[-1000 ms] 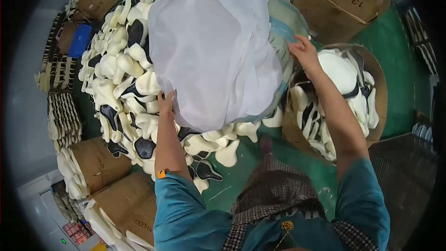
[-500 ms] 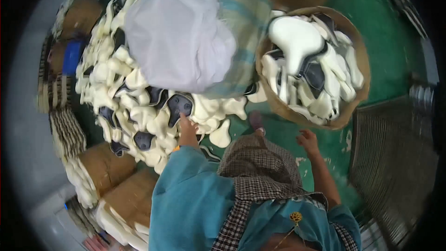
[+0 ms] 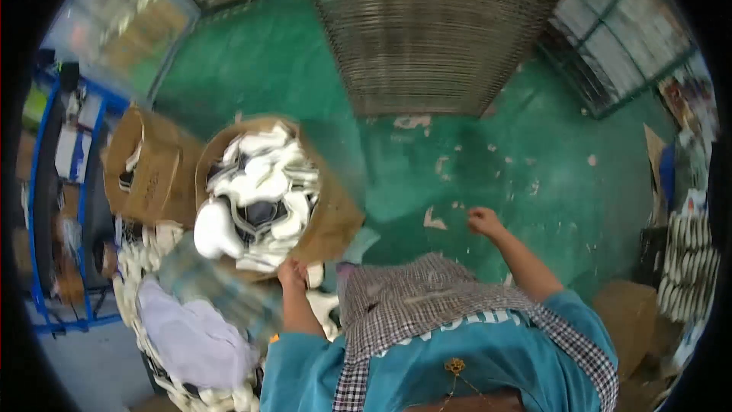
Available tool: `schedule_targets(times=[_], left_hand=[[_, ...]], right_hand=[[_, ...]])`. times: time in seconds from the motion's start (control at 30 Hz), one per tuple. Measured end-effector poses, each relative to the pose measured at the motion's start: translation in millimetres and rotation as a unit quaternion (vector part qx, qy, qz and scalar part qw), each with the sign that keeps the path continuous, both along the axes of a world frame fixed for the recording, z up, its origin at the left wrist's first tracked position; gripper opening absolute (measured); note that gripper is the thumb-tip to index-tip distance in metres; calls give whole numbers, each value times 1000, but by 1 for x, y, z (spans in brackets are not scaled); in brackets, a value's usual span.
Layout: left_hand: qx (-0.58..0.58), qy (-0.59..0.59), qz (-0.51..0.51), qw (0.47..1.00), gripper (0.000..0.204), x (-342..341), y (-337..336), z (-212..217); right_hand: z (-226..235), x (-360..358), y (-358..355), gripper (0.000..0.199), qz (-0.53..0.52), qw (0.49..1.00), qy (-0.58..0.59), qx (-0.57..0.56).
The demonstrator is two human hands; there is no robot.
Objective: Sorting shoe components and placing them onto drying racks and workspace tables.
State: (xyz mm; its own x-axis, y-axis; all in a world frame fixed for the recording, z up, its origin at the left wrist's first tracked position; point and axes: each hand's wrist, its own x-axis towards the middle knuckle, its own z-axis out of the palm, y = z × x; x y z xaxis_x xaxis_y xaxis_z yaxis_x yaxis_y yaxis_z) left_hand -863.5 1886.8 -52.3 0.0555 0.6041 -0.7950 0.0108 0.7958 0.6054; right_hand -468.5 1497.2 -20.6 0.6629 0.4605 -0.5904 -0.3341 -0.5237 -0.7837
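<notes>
My left hand (image 3: 292, 273) is at the near rim of a round-sided brown carton (image 3: 329, 223); blur hides whether its fingers grip the rim. White bicycle saddles, some showing dark undersides, fill this carton. One large white saddle (image 3: 216, 230) lies on top at the left side. Away to the right, my right hand (image 3: 483, 221) hangs over the green floor with its fingers curled in and nothing visible in them.
A second carton (image 3: 156, 172) stands left of the first. Cloth-covered saddles (image 3: 194, 336) lie at the lower left, near a blue shelf rack (image 3: 42, 206). Ahead is a slatted metal rack (image 3: 435, 38). Saddles are stacked (image 3: 686, 271) at the far right.
My view and body have turned right, so the carton now sits left of centre. My left hand has left the saddle heap and come to the carton's rim. My right hand's fingers have curled in.
</notes>
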Motion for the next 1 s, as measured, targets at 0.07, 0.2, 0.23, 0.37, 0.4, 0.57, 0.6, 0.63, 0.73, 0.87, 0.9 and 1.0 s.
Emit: schedule_targets(times=[0.07,0.2,0.23,0.37,0.4,0.57,0.6,0.63,0.73,0.87,0.9,1.0], left_hand=[[24,22,-23,999,23,97,-15,37],[119,-74,-107,984,26,246,20,90],[137,-101,-149,974,25,292,19,107],[214,-180,-200,939,37,458,21,181],[223,-216,-211,927,37,491,26,195],[209,-338,-187,898,41,651,41,246],[193,-322,-109,920,42,677,43,255],[174,-297,-31,938,43,694,45,260],[476,8,111,873,45,731,58,289],[818,318,33,478,30,735,109,319],[774,312,-115,540,29,735,122,332],[695,311,-283,583,35,747,148,337]], right_hand=[[38,35,-91,18,-218,974,32,-50],[61,96,-192,26,-408,908,-38,85],[84,114,-199,26,-440,890,-52,108],[160,188,-172,24,-412,871,-171,208],[184,210,-158,25,-396,872,-189,216],[299,357,-88,27,-254,843,-358,312],[323,386,-68,30,-254,828,-385,320],[342,412,-49,33,-255,815,-407,325],[386,488,-9,59,-261,759,-497,330],[391,549,33,78,-252,727,-577,273],[385,559,45,77,-231,700,-619,273],[390,560,62,77,-241,752,-538,295]])
